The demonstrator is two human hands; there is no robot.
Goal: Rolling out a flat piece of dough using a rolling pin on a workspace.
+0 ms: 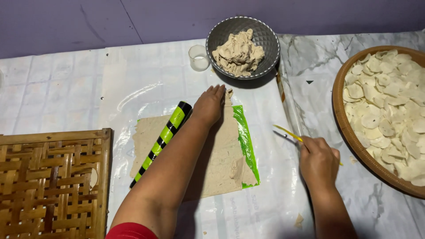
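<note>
One camera sits on the person's head. It looks down from close up at the bench (66, 88), facing the wall (88, 22).

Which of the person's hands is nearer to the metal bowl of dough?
Left. The left hand lies flat on the rolled dough sheet just below the metal bowl; the right hand holds a yellow stick farther off.

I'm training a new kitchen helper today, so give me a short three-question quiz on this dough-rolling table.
1. True or false: the left hand presses flat on the rolled dough sheet.
2. What does the right hand hold? A) yellow stick B) spoon C) glass
3. Fill in: the striped rolling pin is green and ____.

Key: 1 true; 2 A; 3 black.
</note>
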